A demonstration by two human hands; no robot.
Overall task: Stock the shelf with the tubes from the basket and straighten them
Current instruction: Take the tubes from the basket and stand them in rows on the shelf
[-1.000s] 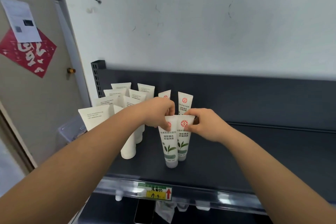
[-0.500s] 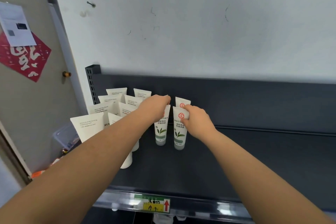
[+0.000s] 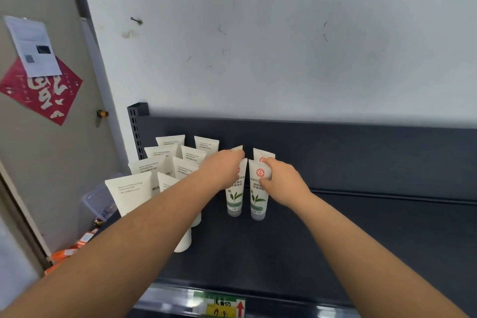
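Note:
Two white tubes with green leaf prints stand cap-down side by side on the dark shelf (image 3: 361, 240). My left hand (image 3: 223, 171) grips the top of the left leaf tube (image 3: 234, 199). My right hand (image 3: 282, 181) grips the top of the right leaf tube (image 3: 258, 196). Right behind them, two more tubes of the same kind show only their crimped tops (image 3: 263, 156). Several plain white cleansing tubes (image 3: 131, 191) stand in rows to the left. No basket is in view.
The shelf's dark back panel (image 3: 361, 152) runs behind the tubes, and the white wall rises above. A price label (image 3: 219, 306) sits on the front rail. A clear plastic box (image 3: 96, 201) and orange packets (image 3: 69, 250) lie left of the shelf.
Both hands have carried the two leaf tubes from near the shelf front toward the back, and set them slightly apart behind the front edge, close to the rear pair.

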